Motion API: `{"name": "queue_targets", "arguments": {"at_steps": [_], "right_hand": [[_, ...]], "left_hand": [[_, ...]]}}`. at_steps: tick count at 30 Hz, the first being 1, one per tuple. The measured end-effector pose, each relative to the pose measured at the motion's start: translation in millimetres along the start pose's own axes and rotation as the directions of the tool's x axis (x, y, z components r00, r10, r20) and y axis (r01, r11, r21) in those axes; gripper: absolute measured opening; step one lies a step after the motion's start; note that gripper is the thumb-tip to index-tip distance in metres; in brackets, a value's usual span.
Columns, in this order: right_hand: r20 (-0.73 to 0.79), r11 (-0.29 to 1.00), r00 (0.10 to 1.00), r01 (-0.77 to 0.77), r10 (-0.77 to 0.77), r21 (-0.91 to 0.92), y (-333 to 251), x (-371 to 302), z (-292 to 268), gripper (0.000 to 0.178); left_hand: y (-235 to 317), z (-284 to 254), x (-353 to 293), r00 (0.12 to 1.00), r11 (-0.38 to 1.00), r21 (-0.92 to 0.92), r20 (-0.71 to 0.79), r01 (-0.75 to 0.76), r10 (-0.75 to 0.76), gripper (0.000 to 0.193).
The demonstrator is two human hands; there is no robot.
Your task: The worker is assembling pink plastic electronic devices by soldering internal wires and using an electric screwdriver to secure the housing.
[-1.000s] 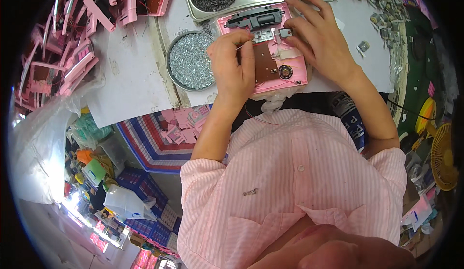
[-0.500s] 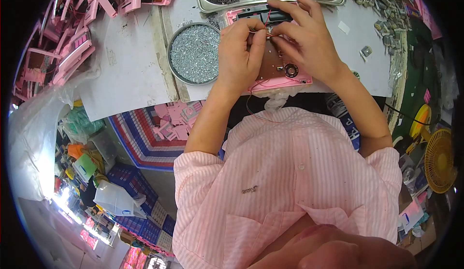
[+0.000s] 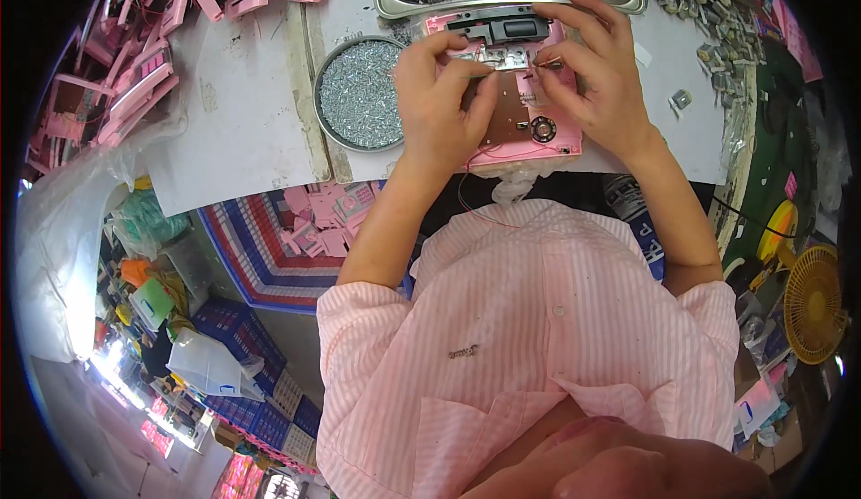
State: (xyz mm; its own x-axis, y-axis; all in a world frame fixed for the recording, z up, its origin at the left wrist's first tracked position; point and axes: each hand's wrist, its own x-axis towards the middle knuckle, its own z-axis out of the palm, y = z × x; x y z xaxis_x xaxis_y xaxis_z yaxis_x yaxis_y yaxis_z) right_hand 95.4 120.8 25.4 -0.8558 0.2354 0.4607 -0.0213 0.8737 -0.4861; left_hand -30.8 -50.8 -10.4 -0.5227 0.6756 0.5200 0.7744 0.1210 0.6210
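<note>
A pink plastic casing lies on the table before me, with a brown board, a round black speaker and a long black part in it. Over its left side is my left hand, thumb and index fingertips close together by a metal plate; what they pinch, if anything, is too small to make out. My right hand pinches a thin reddish wire above the casing's right half. More thin wires run along the casing's lower edge.
A round tin of small silver screws stands left of the casing. Behind it is a metal tray with dark springs. Pink casings pile up at far left, small metal parts at right. A striped container of pink pieces sits below the table.
My hands have drawn apart from their close pinch over the wires; the right has moved to the right with a wire. The metal plate and black part now show between them.
</note>
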Motion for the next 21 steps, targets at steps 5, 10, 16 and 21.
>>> {"name": "queue_targets", "arguments": {"at_steps": [5,10,16,21], "right_hand": [[0.01,0.991,0.996,-0.09,0.09,0.1,3,-16,1,0.019],[0.124,0.754,0.934,-0.345,0.335,0.559,-5,-23,-2,0.019],[0.037,0.892,0.995,-0.098,0.091,0.441,7,-28,-12,0.02],[-0.055,0.975,0.99,0.136,-0.128,0.177,16,-33,-18,0.03]], "left_hand": [[20,0,-6,0.985,0.957,0.27,-0.157,0.106,-0.065,0.041],[48,-7,-1,0.991,0.975,-0.219,-0.136,-0.026,-0.004,0.042],[43,0,21,0.864,0.801,-0.424,0.454,0.424,-0.217,0.019],[37,-2,37,0.702,0.719,-0.353,0.664,0.599,-0.258,0.016]]}}
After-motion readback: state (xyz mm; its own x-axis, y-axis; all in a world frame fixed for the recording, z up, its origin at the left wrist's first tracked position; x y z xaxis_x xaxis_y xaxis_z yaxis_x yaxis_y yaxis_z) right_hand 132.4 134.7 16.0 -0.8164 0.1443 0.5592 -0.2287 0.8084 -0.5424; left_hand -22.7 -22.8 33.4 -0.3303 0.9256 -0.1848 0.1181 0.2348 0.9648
